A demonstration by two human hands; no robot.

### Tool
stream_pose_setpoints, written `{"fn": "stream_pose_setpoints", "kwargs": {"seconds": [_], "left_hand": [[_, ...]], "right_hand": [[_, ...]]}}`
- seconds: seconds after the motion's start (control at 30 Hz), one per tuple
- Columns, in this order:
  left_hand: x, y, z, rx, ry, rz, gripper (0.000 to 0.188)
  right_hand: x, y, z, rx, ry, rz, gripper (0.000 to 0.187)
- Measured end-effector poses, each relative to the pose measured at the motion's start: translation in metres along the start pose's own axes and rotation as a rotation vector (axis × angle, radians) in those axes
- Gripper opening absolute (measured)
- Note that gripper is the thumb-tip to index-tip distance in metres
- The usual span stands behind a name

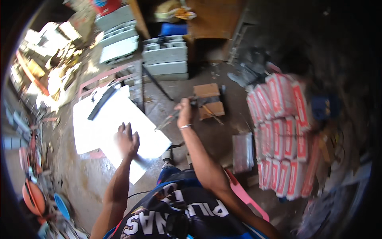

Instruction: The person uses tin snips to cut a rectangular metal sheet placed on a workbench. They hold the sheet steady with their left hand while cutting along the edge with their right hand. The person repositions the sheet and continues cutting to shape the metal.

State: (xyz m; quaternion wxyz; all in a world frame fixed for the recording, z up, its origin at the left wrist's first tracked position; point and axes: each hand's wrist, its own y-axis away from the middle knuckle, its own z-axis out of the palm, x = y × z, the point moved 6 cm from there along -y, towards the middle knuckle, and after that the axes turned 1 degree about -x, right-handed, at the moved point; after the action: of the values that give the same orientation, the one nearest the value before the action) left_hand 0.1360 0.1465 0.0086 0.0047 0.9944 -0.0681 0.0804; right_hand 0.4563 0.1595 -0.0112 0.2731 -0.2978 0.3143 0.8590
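Observation:
A bright white sheet (99,127) with angular edges lies low in front of me, over a metal frame (137,79). My left hand (127,141) is above its near part, fingers spread and holding nothing; whether it touches the sheet I cannot tell. A dark curved strip (102,102) rests on the sheet's far part. To the right, my right hand (184,112) is closed around a long grey metal tool (169,120) with a narrow end pointing at the sheet's right edge. Blur hides its exact kind. Just beyond that hand sits a brown box (207,91) with a dark band.
Grey hollow blocks (165,59) are stacked at the far side beside a wooden cabinet (215,20). Red-and-white packs (278,135) form a tall pile at right. A pink plastic seat (248,197) is under my right arm. Basins (34,197) and clutter line the left.

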Motion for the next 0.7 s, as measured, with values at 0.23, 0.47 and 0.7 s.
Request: {"fn": "stream_pose_setpoints", "kwargs": {"seconds": [0.23,0.47,0.7], "left_hand": [[-0.001,0.000,-0.004,-0.044,0.017,-0.019,0.067],[0.000,-0.001,-0.003,-0.048,0.052,-0.005,0.067],[0.004,-0.007,-0.003,-0.102,0.030,0.005,0.067]], "right_hand": [[-0.003,-0.009,0.010,-0.033,-0.088,0.128,0.021],[-0.012,-0.004,0.013,-0.122,-0.105,0.159,0.025],[-0.014,-0.008,0.004,-0.177,-0.149,0.139,0.020]]}}
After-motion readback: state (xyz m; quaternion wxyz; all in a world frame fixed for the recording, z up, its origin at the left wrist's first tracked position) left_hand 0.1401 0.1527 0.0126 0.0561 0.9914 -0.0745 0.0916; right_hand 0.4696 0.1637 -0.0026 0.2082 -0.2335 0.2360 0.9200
